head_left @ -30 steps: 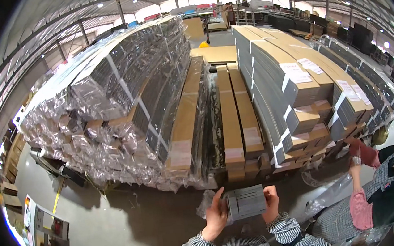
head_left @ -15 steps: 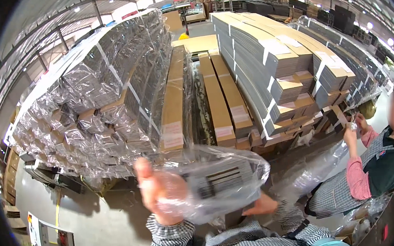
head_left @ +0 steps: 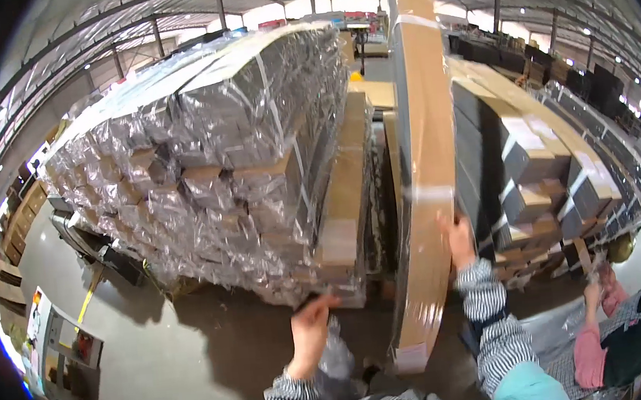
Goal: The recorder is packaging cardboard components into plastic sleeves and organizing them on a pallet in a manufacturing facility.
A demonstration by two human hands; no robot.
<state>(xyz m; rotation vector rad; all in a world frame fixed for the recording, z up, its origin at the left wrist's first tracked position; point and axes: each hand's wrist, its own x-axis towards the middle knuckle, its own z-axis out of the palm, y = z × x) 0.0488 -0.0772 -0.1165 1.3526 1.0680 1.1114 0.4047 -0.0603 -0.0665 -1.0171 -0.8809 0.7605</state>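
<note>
A long, narrow cardboard bundle (head_left: 427, 143), brown on its broad face and grey along its side, rises in front of me in clear plastic film. White straps cross it, and its near end hangs low by my body. My right hand (head_left: 460, 242) grips its right edge around the lower middle. To the left of the bundle, apart from it, my left hand (head_left: 312, 332) has its fingers stretched out to the right, slightly blurred and holding nothing visible. Crumpled clear plastic film (head_left: 335, 353) hangs just beside that hand.
A large stack of film-wrapped bundles (head_left: 201, 157) fills the left. More strapped cardboard bundles (head_left: 540, 156) are piled at right. Another wrapped bundle (head_left: 343, 198) lies between. At the lower right a co-worker (head_left: 626, 325) handles clear film. Grey floor (head_left: 159, 362) shows at lower left.
The wrapped bundle now stands tall before me, its near end raised out of the film bunched over it earlier. My right hand has moved up to its edge; my left is off the film.
</note>
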